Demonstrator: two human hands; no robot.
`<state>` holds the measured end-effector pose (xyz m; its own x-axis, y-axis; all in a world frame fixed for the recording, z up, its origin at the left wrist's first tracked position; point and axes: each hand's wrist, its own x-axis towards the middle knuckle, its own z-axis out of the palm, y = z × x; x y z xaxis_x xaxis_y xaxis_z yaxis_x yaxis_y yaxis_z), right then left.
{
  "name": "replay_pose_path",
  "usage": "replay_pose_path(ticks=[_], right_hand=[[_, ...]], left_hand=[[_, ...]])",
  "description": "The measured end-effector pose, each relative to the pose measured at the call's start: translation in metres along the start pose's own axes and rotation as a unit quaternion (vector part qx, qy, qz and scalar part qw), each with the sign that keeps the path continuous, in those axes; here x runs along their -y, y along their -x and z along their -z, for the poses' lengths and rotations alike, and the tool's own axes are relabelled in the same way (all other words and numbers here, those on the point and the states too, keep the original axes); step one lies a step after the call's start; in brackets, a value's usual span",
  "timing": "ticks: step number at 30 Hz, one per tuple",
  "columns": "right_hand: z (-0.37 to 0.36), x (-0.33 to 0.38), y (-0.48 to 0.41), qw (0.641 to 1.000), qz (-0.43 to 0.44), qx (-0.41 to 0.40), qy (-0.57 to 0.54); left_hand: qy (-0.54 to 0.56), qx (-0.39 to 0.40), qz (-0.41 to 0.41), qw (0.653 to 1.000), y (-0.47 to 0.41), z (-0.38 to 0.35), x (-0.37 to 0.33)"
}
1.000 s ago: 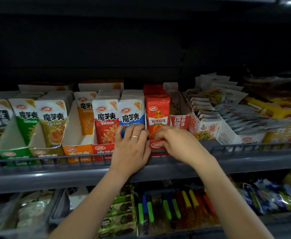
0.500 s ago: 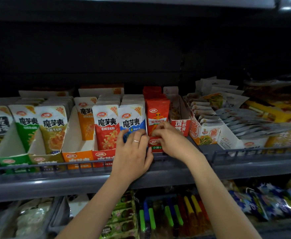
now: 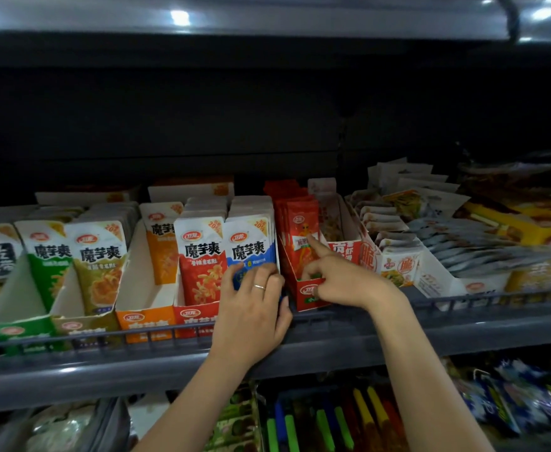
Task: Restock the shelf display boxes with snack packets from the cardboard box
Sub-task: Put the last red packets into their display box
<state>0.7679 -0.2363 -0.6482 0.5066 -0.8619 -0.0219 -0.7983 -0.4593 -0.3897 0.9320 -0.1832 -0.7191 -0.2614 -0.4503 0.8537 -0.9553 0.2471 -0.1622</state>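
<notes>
My left hand (image 3: 251, 311) grips the front of the blue display box, its fingers curled over the lower part of the blue-and-white packet (image 3: 251, 243) that stands first in it. The box itself is mostly hidden behind the hand. To its right, my right hand (image 3: 342, 282) is at the red display box (image 3: 306, 293). The index finger points up and touches the front red packet (image 3: 300, 230), while thumb and other fingers curl at the box's front wall. The cardboard box is out of view.
A row of display boxes lines the shelf: green (image 3: 16, 324), olive, a near-empty orange one (image 3: 143, 314), red (image 3: 196, 314). White packets (image 3: 395, 259) and loose silver sachets (image 3: 463, 243) lie to the right. A wire rail (image 3: 483, 296) guards the shelf front. More goods sit below.
My right index finger has straightened and risen onto the front red packet; before, that hand was bunched at the red box's front. My left hand has stayed on the blue box.
</notes>
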Motion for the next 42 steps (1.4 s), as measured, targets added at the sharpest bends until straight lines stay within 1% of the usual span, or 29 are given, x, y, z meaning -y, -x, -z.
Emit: replay_pose_path(ticks=[4,8,10,15,18,20,23,27,32,38,42], right_hand=[[-0.007,0.006,0.003,0.997,0.024,-0.036,0.059],[-0.014,0.011,0.001,0.992,0.052,-0.079,0.080],[-0.017,0.011,0.000,0.991,0.053,-0.081,0.090],[-0.026,0.017,-0.001,0.993,0.062,-0.078,0.068],[-0.029,0.020,-0.001,0.990,0.050,-0.090,0.093],[-0.028,0.020,0.000,0.989,0.023,-0.098,0.105],[-0.024,0.019,-0.001,0.972,0.013,-0.135,0.189],[-0.023,0.018,-0.007,0.981,0.013,-0.105,0.163],[-0.023,0.017,-0.009,0.985,0.017,-0.098,0.141],[-0.023,0.018,-0.008,0.986,-0.003,-0.086,0.140],[-0.022,0.016,-0.007,0.990,0.013,-0.088,0.111]], left_hand=[[0.001,-0.004,-0.002,1.000,-0.001,0.000,0.000],[0.002,-0.005,-0.004,1.000,0.000,0.000,0.000],[0.005,-0.004,-0.004,1.000,0.000,0.000,0.000],[0.003,-0.001,-0.005,1.000,0.000,0.000,0.000],[0.006,-0.002,-0.005,1.000,0.000,-0.001,0.000],[0.009,-0.004,-0.004,1.000,0.000,-0.001,0.000],[0.009,-0.004,-0.004,1.000,0.000,-0.001,0.000],[0.010,0.000,-0.007,1.000,0.001,-0.001,0.000],[0.010,0.003,-0.005,1.000,0.001,0.000,0.000],[0.022,0.004,-0.035,0.999,0.001,0.002,0.000],[0.018,0.021,-0.035,0.999,-0.001,0.005,0.000]])
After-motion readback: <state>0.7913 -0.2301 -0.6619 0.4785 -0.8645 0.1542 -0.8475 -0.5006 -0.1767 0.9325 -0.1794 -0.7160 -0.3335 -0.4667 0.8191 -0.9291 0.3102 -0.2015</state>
